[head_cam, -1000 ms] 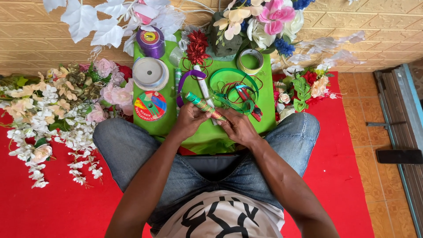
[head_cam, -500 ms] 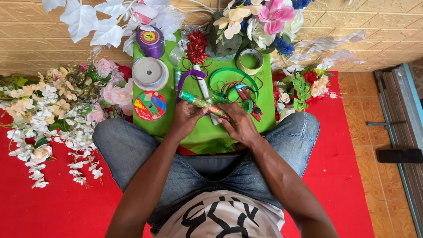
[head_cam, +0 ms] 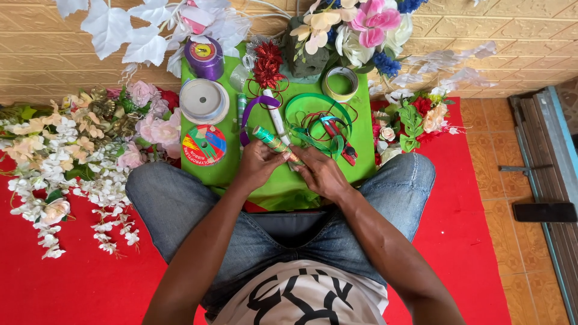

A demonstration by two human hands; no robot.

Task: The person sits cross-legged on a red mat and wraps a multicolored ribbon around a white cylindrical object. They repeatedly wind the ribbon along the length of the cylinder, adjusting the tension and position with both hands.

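Two hands: the left hand (head_cam: 257, 164) and the right hand (head_cam: 321, 173) meet over a green board (head_cam: 361, 144) on the seated person's lap.
Grip, left: fingers wrapped around the lower end of one green patterned stick (head_cam: 274, 142), closed on it.
Grip, right: fingers curled against the same stick's near end; a firm hold cannot be told.
Stick, position: tilted, its free tip pointing to about 10 o'clock from the hands.
Ribbon spools, four: a purple one (head_cam: 205, 57) at 11 o'clock, a white one (head_cam: 204, 100) below it, a multicoloured disc (head_cam: 204, 144) at 9 o'clock, and a green-cored roll (head_cam: 340, 83) at 1 o'clock.
Loose ribbon, one: green ribbon (head_cam: 313, 108) coiled at 12 o'clock, just beyond the fingers.
Cutters, one: red-handled pliers (head_cam: 340, 141) lying inside the coil.
Bow, one: a red bow (head_cam: 268, 63) at 12 o'clock, farther off.
Flower heaps, three: pale blossoms (head_cam: 66, 156) at 9 o'clock, a small posy (head_cam: 415, 117) at 2 o'clock, a mixed bouquet (head_cam: 355, 27) at 12 o'clock.
Floor: one red mat (head_cam: 66, 283).
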